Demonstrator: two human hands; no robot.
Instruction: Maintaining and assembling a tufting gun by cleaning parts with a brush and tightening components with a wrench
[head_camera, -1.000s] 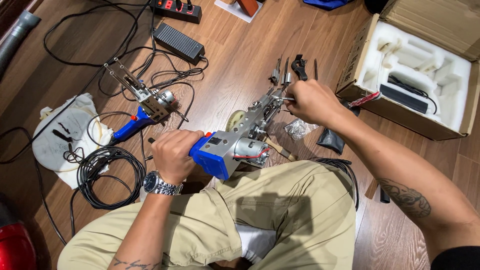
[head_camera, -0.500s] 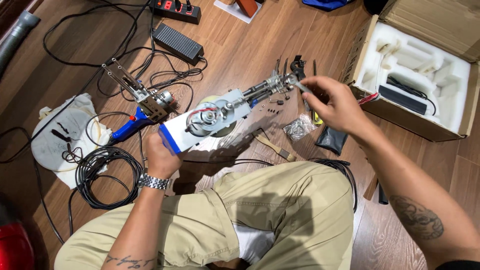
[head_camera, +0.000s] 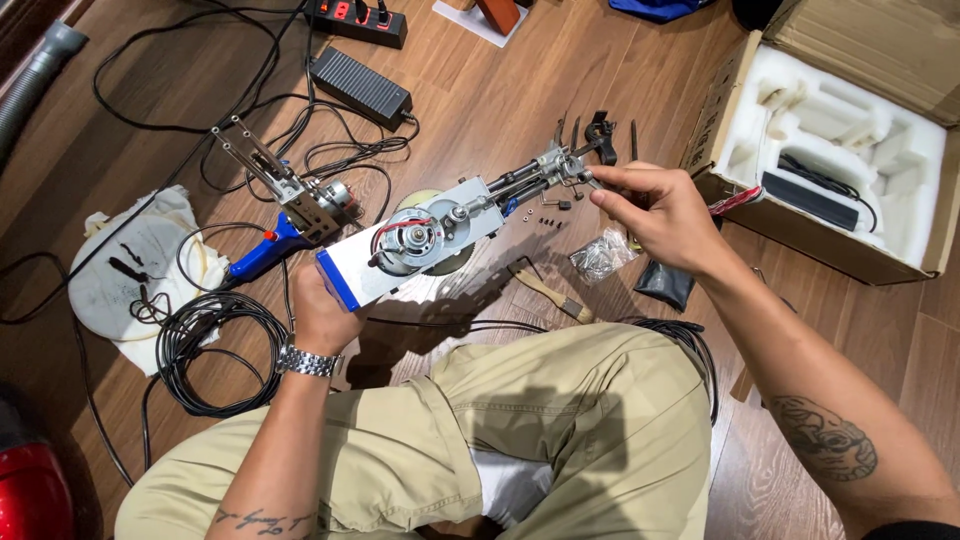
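Since the earlier frame the machine (head_camera: 440, 238) has been tipped over from its blue side, so its flat silver plate with the round motor and red wires now faces up, and it is held higher above the wooden floor (head_camera: 500, 90). The left hand (head_camera: 322, 312) is wrapped around the blue plastic end from below, fingers closed on it. The right hand (head_camera: 655, 210) pinches the thin metal rod tip at the far end between thumb and fingertips. The machine hangs slanted between both hands, over a round yellowish disc. A second machine (head_camera: 290, 205) with a blue handle lies to the left, near a coil of black cable (head_camera: 215, 350) and a crumpled white cloth (head_camera: 130, 275). A ridged black power brick (head_camera: 360, 85) lies further off. To the right stands an open cardboard box (head_camera: 850, 140) lined with moulded white foam.
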